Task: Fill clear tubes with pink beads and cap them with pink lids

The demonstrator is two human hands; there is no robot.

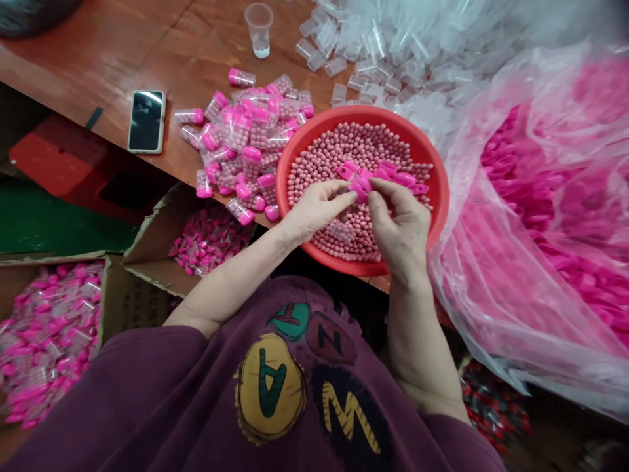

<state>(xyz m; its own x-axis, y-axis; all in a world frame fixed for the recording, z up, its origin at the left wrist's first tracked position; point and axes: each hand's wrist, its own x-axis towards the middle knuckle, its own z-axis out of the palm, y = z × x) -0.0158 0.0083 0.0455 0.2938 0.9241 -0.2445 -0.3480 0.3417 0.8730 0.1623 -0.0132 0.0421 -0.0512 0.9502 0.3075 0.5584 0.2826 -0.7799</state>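
Both hands meet over a red bowl (295,154) filled with small pink beads (339,151). My left hand (317,208) is closed, its fingers wrapped round a clear little vial that shows below the palm. My right hand (400,226) pinches a pink cap (360,189) against that vial's mouth. Several loose pink caps (393,176) lie on the beads just beyond my fingers. A heap of filled, pink-capped vials (246,147) lies on the wooden table left of the bowl.
Empty clear vials (354,46) are piled at the back. A plastic bag of pink caps (540,196) spreads on the right. A phone (146,121) and a plastic cup (259,29) sit on the table (162,52). Cardboard boxes (147,262) below hold finished vials.
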